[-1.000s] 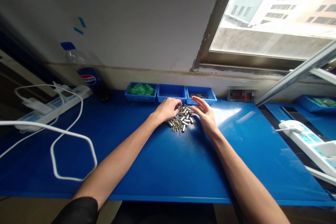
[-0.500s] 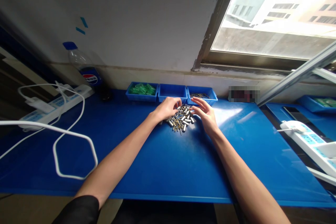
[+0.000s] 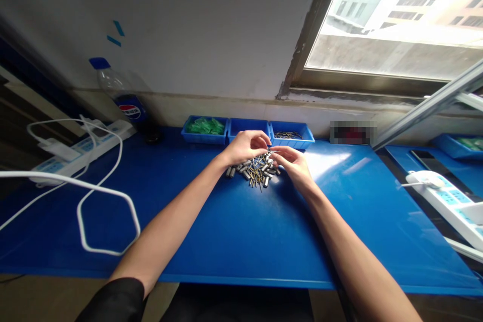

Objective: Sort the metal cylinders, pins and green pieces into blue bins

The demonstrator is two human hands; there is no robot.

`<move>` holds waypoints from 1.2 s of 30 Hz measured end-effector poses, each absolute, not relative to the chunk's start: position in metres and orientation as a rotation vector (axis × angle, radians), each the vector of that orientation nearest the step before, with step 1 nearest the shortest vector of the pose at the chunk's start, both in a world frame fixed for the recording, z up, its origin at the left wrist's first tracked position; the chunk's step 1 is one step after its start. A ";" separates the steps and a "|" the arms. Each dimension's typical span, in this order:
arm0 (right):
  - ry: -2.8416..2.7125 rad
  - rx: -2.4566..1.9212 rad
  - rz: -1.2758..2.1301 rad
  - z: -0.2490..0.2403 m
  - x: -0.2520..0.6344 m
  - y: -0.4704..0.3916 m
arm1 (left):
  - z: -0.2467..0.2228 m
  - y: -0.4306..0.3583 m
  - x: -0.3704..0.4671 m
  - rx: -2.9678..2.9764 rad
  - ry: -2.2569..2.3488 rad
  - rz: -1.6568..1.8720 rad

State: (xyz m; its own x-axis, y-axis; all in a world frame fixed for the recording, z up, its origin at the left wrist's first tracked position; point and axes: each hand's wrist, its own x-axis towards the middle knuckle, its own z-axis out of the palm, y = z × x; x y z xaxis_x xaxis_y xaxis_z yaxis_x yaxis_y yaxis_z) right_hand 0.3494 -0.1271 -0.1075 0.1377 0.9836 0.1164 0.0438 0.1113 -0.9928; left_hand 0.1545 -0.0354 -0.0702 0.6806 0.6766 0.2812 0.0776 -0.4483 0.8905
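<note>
A loose pile of small metal parts [image 3: 256, 173], some thin and pin-like, others short silvery and dark cylinders, lies on the blue table [image 3: 234, 231]. Over the pile's back edge, my left hand [image 3: 248, 146] has its thumb and fingers pinched together at a small thin metal piece. My right hand [image 3: 290, 158] meets it from the right, its fingertips closed at the same spot. Exactly what each hand grips is too small to make out. Behind them, the right blue bin [image 3: 307, 142] holds thin dark pins.
A left blue bin [image 3: 188, 136] holds green pieces, beside a middle blue bin [image 3: 236, 126]. A cola bottle [image 3: 130, 110], a power strip [image 3: 85, 153] and a looping white cable [image 3: 107, 188] are left. Another power strip [image 3: 449, 201] lies right.
Both hands have come together above the back of the pile. My left hand moved right and up, uncovering parts at the pile's left; my right hand's fingers closed in from the right.
</note>
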 end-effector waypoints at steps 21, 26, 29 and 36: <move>-1.015 -1.131 0.905 -0.115 0.358 -0.121 | -0.086 -0.034 0.154 2.337 0.939 0.468; -1.049 -1.181 0.899 -0.112 0.357 -0.123 | -0.087 -0.034 0.155 2.284 0.866 0.513; -1.051 -1.189 0.909 -0.111 0.356 -0.123 | -0.087 -0.033 0.155 2.248 0.809 0.563; -1.033 -1.199 0.922 -0.110 0.356 -0.123 | -0.079 -0.028 0.152 2.115 0.758 0.832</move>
State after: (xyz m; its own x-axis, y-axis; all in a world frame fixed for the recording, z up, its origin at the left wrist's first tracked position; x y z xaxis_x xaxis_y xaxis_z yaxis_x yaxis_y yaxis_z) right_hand 0.3561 -0.1232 -0.1095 0.2812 0.9508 0.1300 -0.0222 0.1419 -0.9896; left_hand 0.1521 -0.0284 -0.0790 0.6170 0.7202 0.3171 0.2492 -0.5611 0.7893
